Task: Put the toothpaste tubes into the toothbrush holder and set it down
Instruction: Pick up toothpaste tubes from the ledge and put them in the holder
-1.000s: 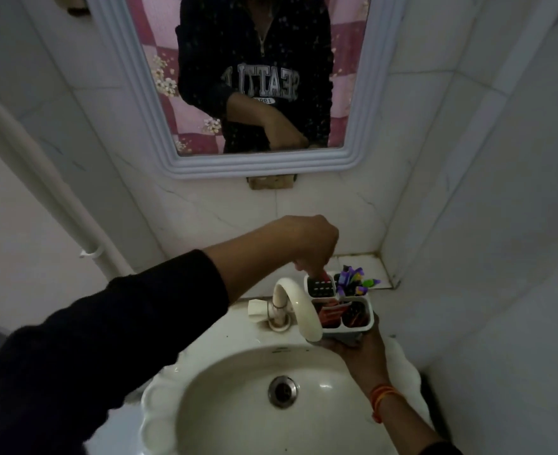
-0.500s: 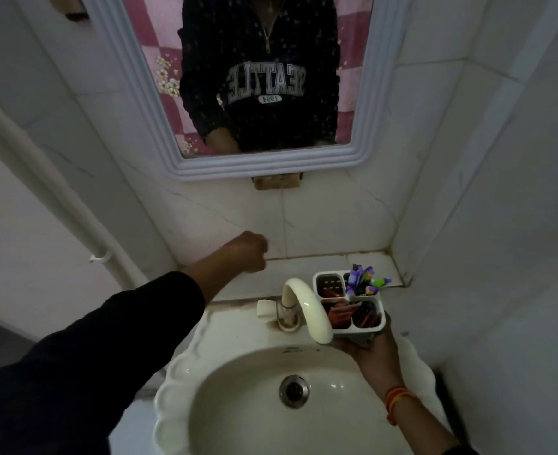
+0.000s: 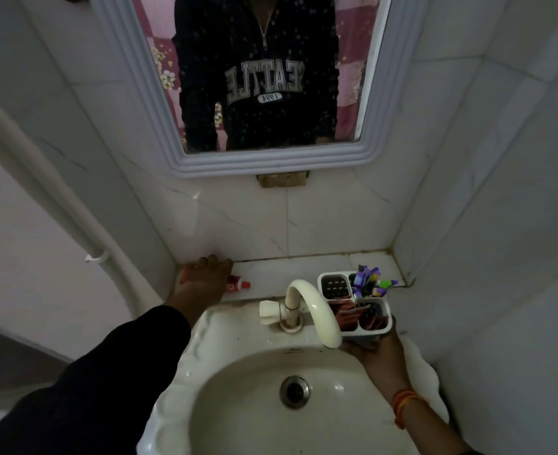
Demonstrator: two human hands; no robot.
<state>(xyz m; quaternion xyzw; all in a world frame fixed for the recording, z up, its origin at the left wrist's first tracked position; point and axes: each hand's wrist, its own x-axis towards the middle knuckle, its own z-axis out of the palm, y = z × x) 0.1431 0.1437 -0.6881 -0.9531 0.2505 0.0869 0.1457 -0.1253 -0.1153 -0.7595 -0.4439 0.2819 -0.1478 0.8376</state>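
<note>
My right hand (image 3: 377,356) holds a white four-compartment toothbrush holder (image 3: 354,302) from below, to the right of the tap. Red toothpaste tubes (image 3: 348,318) fill its two near compartments, and purple-and-green items (image 3: 369,282) stick out of the far right one. The far left compartment looks empty. On the tiled ledge at the left lies a red toothpaste tube (image 3: 238,286), cap pointing right. My left hand (image 3: 205,280) lies palm down on top of that tube and covers its middle. Whether the fingers grip it I cannot tell.
A cream tap (image 3: 313,310) curves over the white basin (image 3: 271,399), just left of the holder. Tiled walls close in on the right and behind. A framed mirror (image 3: 264,159) hangs above the ledge. A white pipe (image 3: 74,218) runs down the left wall.
My left hand left the holder, swung left across the ledge and came down on the red tube. The holder stayed in my right hand by the tap.
</note>
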